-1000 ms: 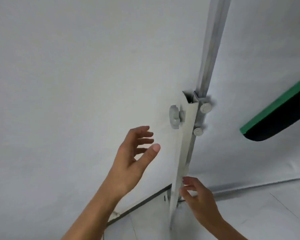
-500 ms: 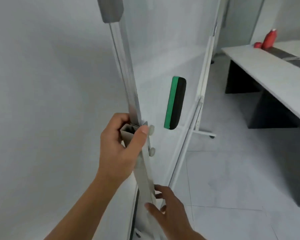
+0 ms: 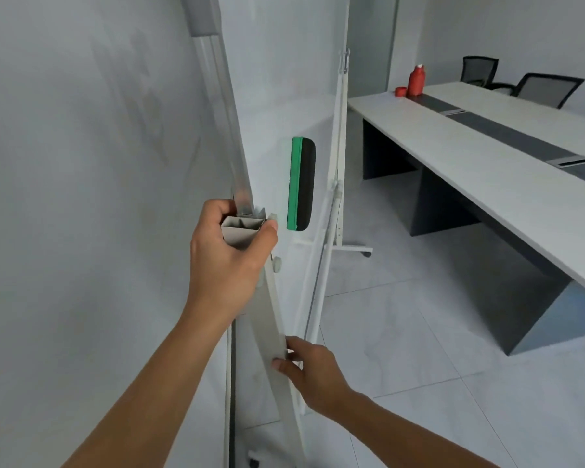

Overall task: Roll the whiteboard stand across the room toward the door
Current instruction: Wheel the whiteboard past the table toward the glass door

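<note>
The left hand point(image 3: 228, 256) is clenched around the open top of the pale grey metal whiteboard stand's point(image 3: 271, 336) upright post. Lower on that post, the right hand point(image 3: 313, 373) pinches its edge between thumb and fingers. A green-and-black eraser point(image 3: 301, 184) clings to the board beyond.

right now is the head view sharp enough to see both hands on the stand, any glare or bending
Head view: lighting is soft and even, with no hard glare on the whiteboard; the wide lens bows the stand's upright post; the left hand closed around the post's top and the right hand on its lower edge are slightly soft but readable; the green eraser is clear.
</note>
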